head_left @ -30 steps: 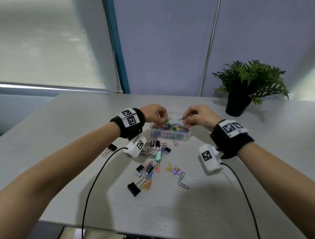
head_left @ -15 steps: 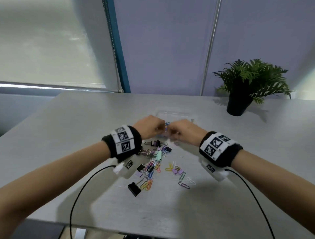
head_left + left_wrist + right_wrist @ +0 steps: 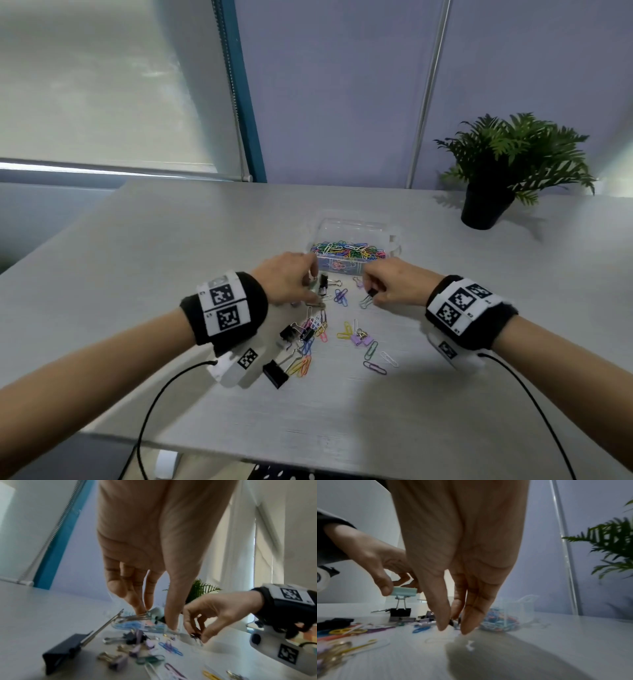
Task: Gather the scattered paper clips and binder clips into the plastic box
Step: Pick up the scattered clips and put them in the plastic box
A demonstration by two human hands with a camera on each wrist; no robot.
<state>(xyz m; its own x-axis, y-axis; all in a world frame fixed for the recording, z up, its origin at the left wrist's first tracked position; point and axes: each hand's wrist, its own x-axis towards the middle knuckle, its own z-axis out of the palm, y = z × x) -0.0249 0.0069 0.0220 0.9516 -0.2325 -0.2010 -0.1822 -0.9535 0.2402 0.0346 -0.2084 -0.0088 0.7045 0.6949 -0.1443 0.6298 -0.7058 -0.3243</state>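
Observation:
The clear plastic box (image 3: pixel 394 241) holds many coloured paper clips and stands just beyond both hands. Loose paper clips (image 3: pixel 303 365) and binder clips (image 3: pixel 275 373) lie scattered on the table nearer me. My left hand (image 3: pixel 310 284) pinches a mint green binder clip (image 3: pixel 405 591) a little above the pile. A black binder clip (image 3: pixel 400 612) hangs from its wire handles. My right hand (image 3: pixel 371 296) is low over the table and pinches a small black binder clip (image 3: pixel 195 636) between thumb and fingers, beside a green paper clip (image 3: pixel 365 301).
A potted plant (image 3: pixel 489 202) stands at the table's back right. Black cables (image 3: pixel 150 404) run from both wrist cameras toward the table's front edge. Purple binder clips (image 3: pixel 361 339) and more paper clips lie between the hands and me.
Both hands have pulled back from over the box and dropped to the scattered pile. The left has picked up the mint binder clip; the right has pinched a small black one.

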